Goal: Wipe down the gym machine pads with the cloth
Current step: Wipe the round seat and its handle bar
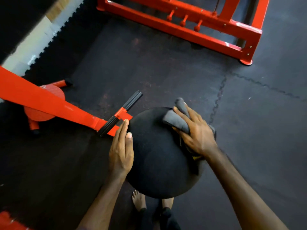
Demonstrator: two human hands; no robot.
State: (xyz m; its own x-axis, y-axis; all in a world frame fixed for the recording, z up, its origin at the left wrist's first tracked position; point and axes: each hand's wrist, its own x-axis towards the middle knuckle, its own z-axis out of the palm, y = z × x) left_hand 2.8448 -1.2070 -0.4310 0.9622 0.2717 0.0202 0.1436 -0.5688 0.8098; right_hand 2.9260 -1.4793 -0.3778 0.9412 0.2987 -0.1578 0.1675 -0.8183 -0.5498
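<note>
A round black machine pad [156, 160] fills the lower middle of the head view. My right hand [197, 131] lies on its far right side, fingers spread over a folded grey cloth [176, 120] and pressing it onto the pad. Part of the cloth sticks out past my fingertips. My left hand [122, 150] rests flat against the pad's left edge with straight fingers, thumb on the pad's top.
A red machine arm [49, 103] with black ribbed handles [132, 100] reaches in from the left and ends at the pad. A red frame [199, 29] with weight pegs stands at the back. Black rubber floor mats [257, 105] lie all around; my bare feet [138, 200] are below the pad.
</note>
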